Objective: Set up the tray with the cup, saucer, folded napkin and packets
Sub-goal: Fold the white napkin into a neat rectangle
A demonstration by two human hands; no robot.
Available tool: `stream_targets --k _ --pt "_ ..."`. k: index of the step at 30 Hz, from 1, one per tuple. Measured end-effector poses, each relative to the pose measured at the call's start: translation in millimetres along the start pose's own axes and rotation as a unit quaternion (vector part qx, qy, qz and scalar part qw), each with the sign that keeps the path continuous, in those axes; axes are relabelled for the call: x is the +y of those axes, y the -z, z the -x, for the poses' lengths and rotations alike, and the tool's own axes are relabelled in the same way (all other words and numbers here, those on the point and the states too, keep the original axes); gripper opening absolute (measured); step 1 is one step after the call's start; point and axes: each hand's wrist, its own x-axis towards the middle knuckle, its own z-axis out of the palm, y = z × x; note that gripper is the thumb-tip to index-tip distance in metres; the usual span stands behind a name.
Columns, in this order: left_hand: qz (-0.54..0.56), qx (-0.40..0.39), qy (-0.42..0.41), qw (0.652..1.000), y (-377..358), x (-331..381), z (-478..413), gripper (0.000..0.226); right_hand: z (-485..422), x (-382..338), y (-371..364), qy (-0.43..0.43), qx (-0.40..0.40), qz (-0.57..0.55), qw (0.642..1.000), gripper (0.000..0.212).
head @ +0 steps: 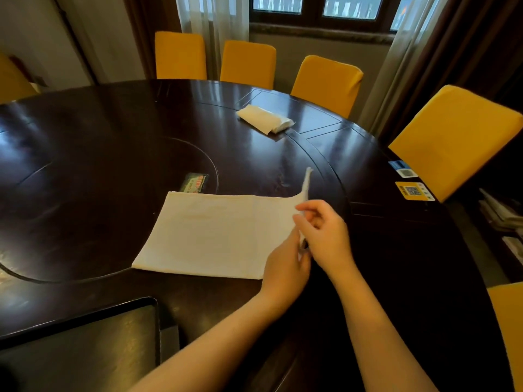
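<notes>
A white cloth napkin [215,236] lies spread flat on the dark round table [113,137]. Its right edge is lifted upright off the table. My left hand [285,264] pinches the near part of that raised edge. My right hand [325,230] pinches the same edge a little farther back, so the corner sticks up above my fingers. A dark rectangular tray [85,346] sits at the lower left, at the table's near edge. No cup, saucer or packets are in view.
A white tissue pack [266,118] lies far right on the table. A dark card [195,183] lies beyond the napkin. QR stickers [414,190] mark the right rim. Yellow chairs [455,140] ring the far and right sides.
</notes>
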Motion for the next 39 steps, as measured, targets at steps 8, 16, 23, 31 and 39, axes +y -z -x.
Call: stream_targets --k 8,16,23,31,39 --pt "0.167 0.259 0.246 0.919 66.4 -16.0 -13.0 0.030 -21.6 -2.9 -38.6 0.032 -0.066 -0.021 0.997 0.014" --pt "0.346 0.283 0.307 0.840 148.7 -54.3 5.0 0.024 -68.4 30.1 -88.0 -0.025 -0.116 0.195 0.974 0.037" --pt "0.322 0.208 0.497 0.778 196.3 -89.9 9.8 0.028 -99.0 14.3 -138.1 0.080 -0.183 0.357 0.912 0.020" --pt "0.212 0.061 0.479 0.850 200.0 -92.0 -11.6 0.047 -120.8 16.1 -169.9 0.065 -0.280 0.437 0.852 0.036" --pt "0.040 0.175 0.322 0.929 205.5 -109.1 -8.6 0.040 -118.8 7.2 -178.7 0.033 -0.219 0.211 0.952 0.018"
